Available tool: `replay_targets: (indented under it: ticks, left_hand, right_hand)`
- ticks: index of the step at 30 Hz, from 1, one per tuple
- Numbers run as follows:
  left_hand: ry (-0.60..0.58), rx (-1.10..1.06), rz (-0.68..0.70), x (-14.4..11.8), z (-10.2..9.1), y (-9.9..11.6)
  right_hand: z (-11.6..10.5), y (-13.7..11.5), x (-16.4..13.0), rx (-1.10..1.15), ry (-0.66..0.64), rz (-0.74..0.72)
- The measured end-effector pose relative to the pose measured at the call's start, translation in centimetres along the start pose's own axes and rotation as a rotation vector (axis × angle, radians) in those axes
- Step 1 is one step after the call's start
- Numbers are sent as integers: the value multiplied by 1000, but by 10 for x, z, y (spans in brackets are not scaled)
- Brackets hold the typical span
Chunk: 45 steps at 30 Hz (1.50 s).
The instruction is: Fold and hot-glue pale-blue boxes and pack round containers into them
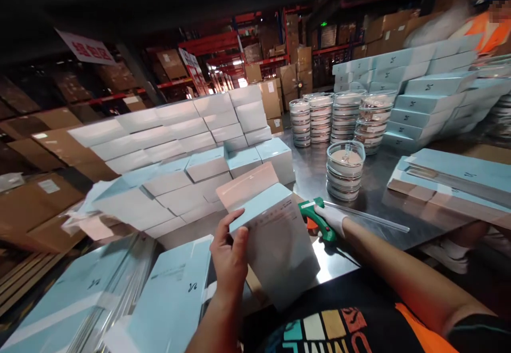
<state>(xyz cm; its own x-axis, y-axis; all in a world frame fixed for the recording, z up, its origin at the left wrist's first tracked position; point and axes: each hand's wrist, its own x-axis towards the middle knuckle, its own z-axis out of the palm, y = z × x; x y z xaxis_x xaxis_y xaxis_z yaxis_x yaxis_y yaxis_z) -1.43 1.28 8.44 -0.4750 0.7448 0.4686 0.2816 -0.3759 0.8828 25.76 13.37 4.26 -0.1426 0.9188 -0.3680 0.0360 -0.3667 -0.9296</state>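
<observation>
Left hand grips a pale blue box at lower centre of frame, thumb on the near face, fingers wrapped round its left edge; box is tilted, flap open and pointing up-left. Right hand, in a white glove, is closed round a green tape dispenser resting on the steel surface, just right of the box and near its upper right corner. Dispenser's long axis runs left-up to right-down, nose toward the box. So box lies left of the right hand, close, not clearly touching. Stacks of round tins sit behind the dispenser at centre right; stacked boxes fill left centre.
</observation>
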Motion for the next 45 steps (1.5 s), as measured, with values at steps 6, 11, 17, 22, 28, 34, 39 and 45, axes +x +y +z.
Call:
replay_targets:
  ticks: [6, 11, 17, 22, 28, 34, 39, 45]
  left_hand:
    - [-20, 5, 18, 0, 5, -13]
    - [-90, 26, 148, -5, 13, -27]
    - [-88, 78, 268, -4, 15, -38]
    - [-139, -254, 385, 5, 26, -29]
    - [-431, -99, 631, 19, 20, -16]
    - [-467, -185, 688, 17, 20, -15]
    - [-379, -145, 594, 11, 25, -9]
    - [-509, -85, 585, 18, 22, -3]
  right_hand:
    - [-2, -23, -8, -62, 182, -361]
    - [38, -45, -46, -43, -149, -641]
    - [44, -52, -52, -89, -240, -643]
    - [19, -42, -44, -156, -341, -897]
    - [11, -28, -50, -228, -397, -1175]
    - [17, -24, -54, -273, -386, -1300]
    - [15, -26, -61, -223, -403, -1229]
    - [14, -34, -70, -233, -360, -1075]
